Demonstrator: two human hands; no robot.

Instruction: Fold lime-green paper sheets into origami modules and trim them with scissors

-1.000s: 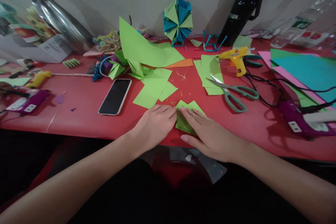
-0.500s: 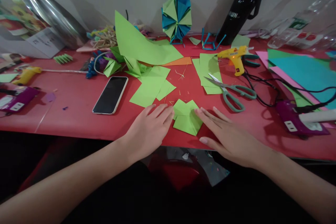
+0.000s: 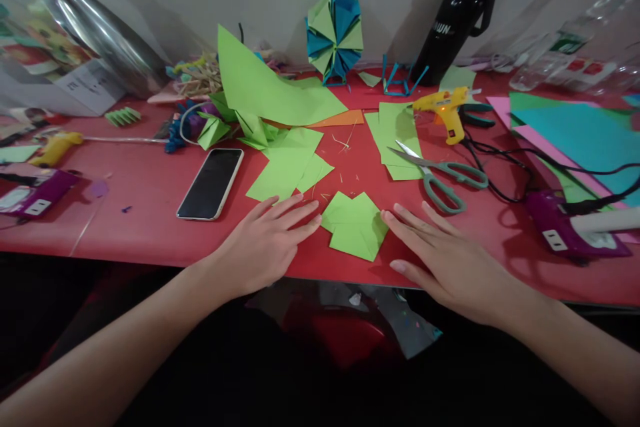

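A folded piece of light green paper (image 3: 355,227) lies flat near the table's front edge, showing crease lines and a notched top. My left hand (image 3: 267,240) rests on the table to its left, fingers spread, the fingertips close to the paper's left corner. On the other side, my right hand (image 3: 435,253) lies with fingers stretched out, its fingertips at the paper's right corner. Neither hand grips anything. Just beyond my left hand are loose green paper sheets (image 3: 287,163). Scissors (image 3: 440,173) with grey-green handles lie partly opened beyond my right hand.
A phone (image 3: 211,183) lies at left. A yellow glue gun (image 3: 445,110) and a purple power strip (image 3: 570,227) with black cables are at right, near coloured sheets (image 3: 590,140). Along the wall stand a steel jug (image 3: 100,27), a blue-green paper wheel (image 3: 334,33) and a black bottle (image 3: 455,20).
My left hand has slid left, off the paper, and its fingers have spread. My right hand has shifted slightly right, uncovering more of the folded paper.
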